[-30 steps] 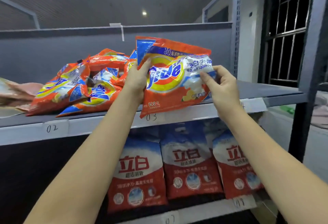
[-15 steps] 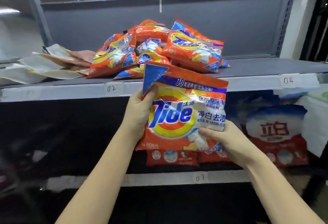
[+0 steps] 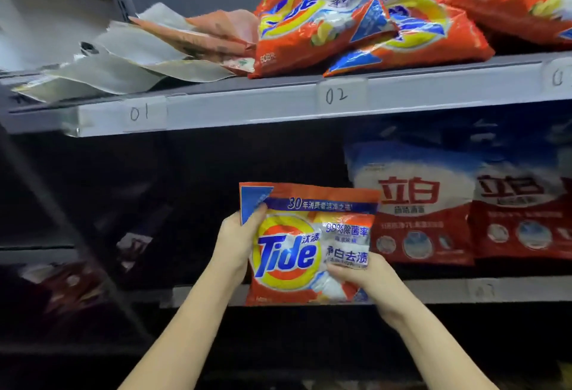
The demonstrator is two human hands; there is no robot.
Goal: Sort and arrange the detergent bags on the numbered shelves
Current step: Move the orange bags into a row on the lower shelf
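Fingers of both hands curl round one Tide bag (image 3: 305,244), held upright, front facing the camera. Left hand (image 3: 236,244) grips the bag's left edge, thumb tip pressed on the blue corner triangle near the top. Right hand (image 3: 363,272) pinches the lower right part, thumb on the front over the white text panel, remaining fingers hidden behind the bag.

Bag sits in front of the lower shelf (image 3: 433,292), its bottom edge level with that shelf's front lip; cannot tell whether it touches the lip. Dark open space behind it on the left.

Just right of the bag, on the lower shelf: two red-and-white bags (image 3: 427,219) standing upright side by side, blue tops. The held bag's right edge overlaps the nearer one in the view.

Upper shelf (image 3: 232,111) carries handwritten labels: "01" (image 3: 139,113) on the left, "02" (image 3: 335,95) further right, a third label cut off at the frame edge. Above "02" and rightward, a heap of Tide bags (image 3: 371,24) lies tilted and overlapping. Above "01", flat pale pouches (image 3: 130,64) lie fanned out, with a pinkish one touching the heap's left side.

Lower shelf label near the right is blurred, unreadable.
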